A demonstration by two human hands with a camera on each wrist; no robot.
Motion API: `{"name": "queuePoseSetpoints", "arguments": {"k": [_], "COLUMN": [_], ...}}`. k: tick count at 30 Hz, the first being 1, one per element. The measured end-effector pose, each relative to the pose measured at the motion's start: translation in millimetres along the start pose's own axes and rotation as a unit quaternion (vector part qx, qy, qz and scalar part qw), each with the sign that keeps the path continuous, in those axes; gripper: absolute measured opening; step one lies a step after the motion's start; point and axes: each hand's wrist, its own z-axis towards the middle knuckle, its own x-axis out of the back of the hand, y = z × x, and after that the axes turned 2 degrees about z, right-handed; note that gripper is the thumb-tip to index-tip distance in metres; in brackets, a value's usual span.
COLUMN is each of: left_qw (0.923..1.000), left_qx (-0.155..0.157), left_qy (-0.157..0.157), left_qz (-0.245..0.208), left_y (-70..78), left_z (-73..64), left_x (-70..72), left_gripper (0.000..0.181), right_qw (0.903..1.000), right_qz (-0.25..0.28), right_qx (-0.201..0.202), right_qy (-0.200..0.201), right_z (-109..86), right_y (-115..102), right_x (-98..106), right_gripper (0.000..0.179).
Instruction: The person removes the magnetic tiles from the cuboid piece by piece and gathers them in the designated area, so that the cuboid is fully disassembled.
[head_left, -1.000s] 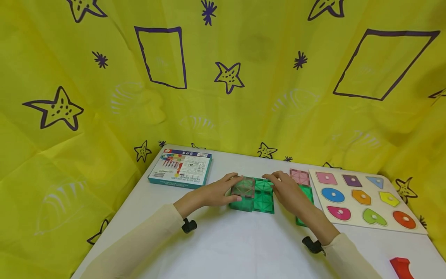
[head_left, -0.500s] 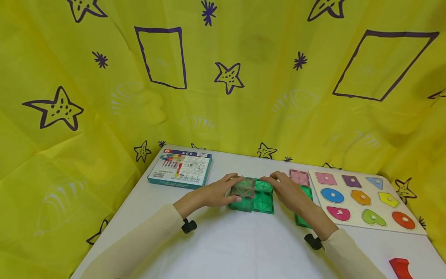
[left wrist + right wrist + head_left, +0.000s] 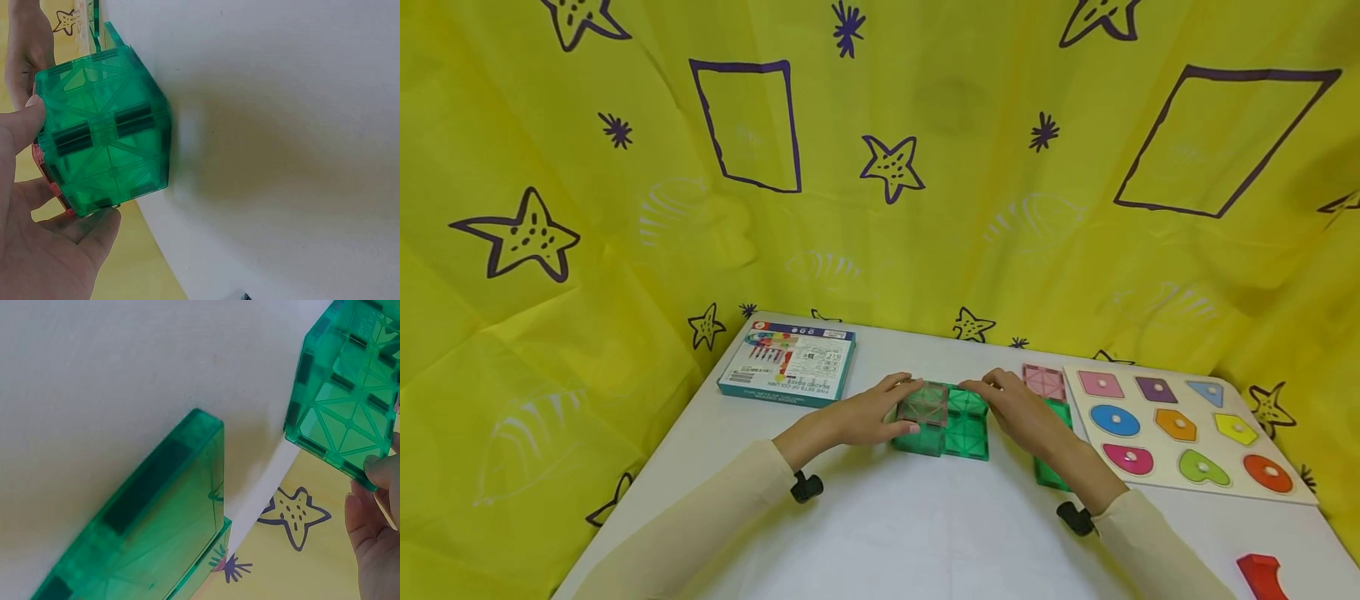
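Translucent green magnetic tiles (image 3: 966, 437) are joined into a box shape in the middle of the table, with a pink magnetic tile (image 3: 923, 404) at its upper left. My left hand (image 3: 868, 414) grips the left end, thumb in front and fingers behind. The left wrist view shows two green faces (image 3: 106, 134) side by side, with the thumb at one edge and fingertips at the lower corner. My right hand (image 3: 1018, 412) pinches the upper right edge of a green tile. In the right wrist view, that thumb and finger hold the tile's corner (image 3: 350, 422).
More green tiles (image 3: 1051, 475) and a pink tile (image 3: 1043, 382) lie partly hidden behind the right forearm. A shape puzzle board (image 3: 1157, 454) is at the right, a boxed toy set (image 3: 790, 362) at the back left, and a red curved block (image 3: 1262, 575) at the front right.
My right fingertips have shifted slightly left along the top of the green tile since a second ago. The left hand keeps its grip in the same place.
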Motion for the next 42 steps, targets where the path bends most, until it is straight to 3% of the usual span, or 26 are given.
{"name": "queuePoseSetpoints", "arguments": {"k": [16,23,27,42], "left_qw": [1.0,1.0,1.0,0.9999], "left_qx": [-0.002,-0.006,-0.004,-0.011], "left_qy": [0.002,0.002,0.001,0.002], "left_qz": [0.001,0.001,-0.001,-0.006], "left_y": [0.5,-0.3,-0.3,-0.4], "left_z": [-0.4,-0.6,-1.5,-1.5], "left_x": [1.0,1.9,1.8,1.0], "left_gripper": [0.078,0.078,0.078,0.079], "right_qw": [0.9977,0.9908,0.9889,0.9777], "right_qz": [0.064,0.12,0.118,0.147], "right_qx": [-0.004,-0.06,-0.089,-0.13], "right_qy": [0.02,0.012,0.012,-0.074], "right_z": [6.3,6.1,4.6,26.1], "right_y": [3.6,13.2,24.5,64.2], "right_x": [1.2,9.1,15.1,31.9], "right_gripper": [0.046,0.044,0.041,0.039]}}
